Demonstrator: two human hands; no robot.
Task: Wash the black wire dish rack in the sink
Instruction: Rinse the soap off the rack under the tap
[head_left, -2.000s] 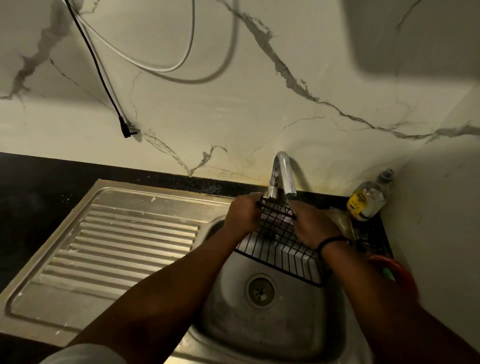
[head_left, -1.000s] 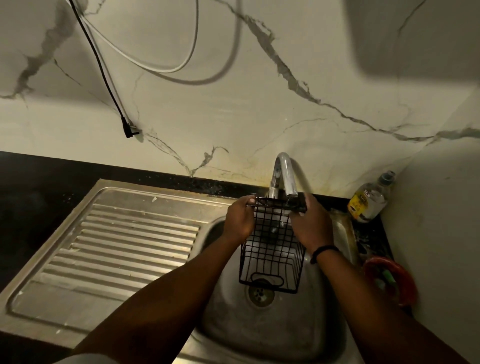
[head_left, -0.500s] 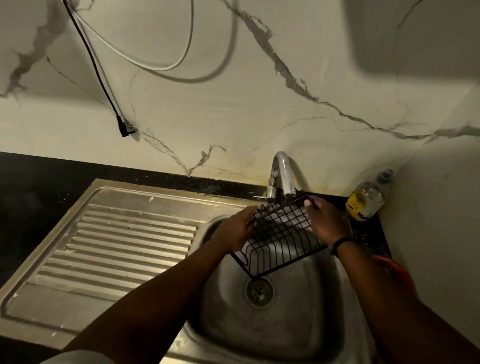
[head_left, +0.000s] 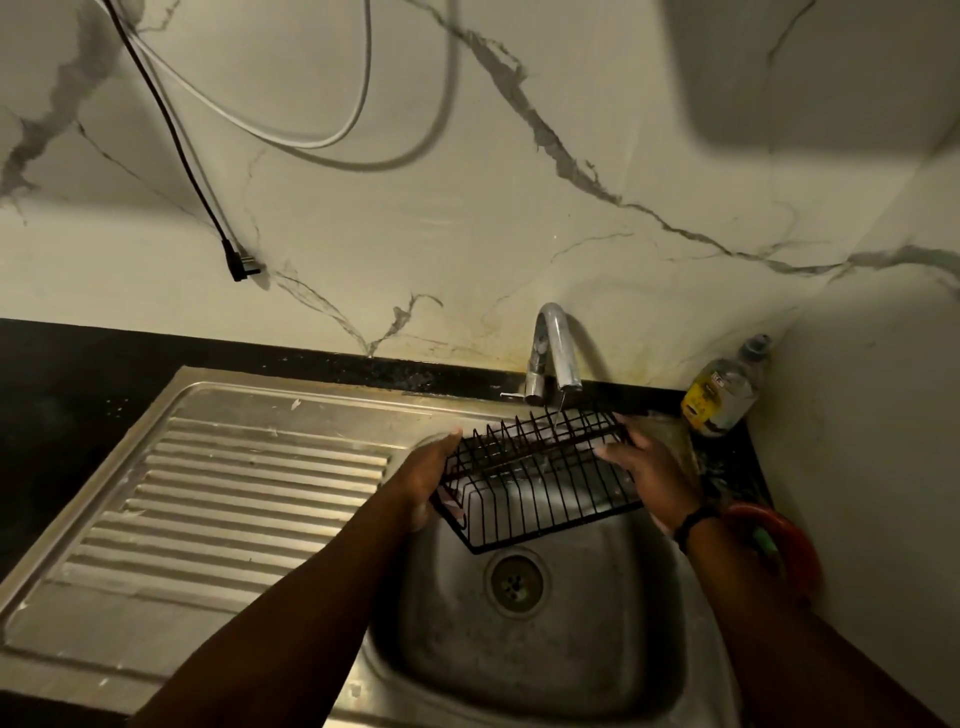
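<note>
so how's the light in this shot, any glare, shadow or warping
Head view: dim, warm light; bright glare on the faucet and through the black wire dish rack off the sink wall; a big soft shadow at the wall's upper right; the counter edge bows from the wide lens; both forearms are very dark.

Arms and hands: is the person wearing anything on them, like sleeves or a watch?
Both forearms are bare, with no sleeves showing. The right hand has a thin black band around its wrist. The left hand shows no rings or band. No gloves on either hand.
</note>
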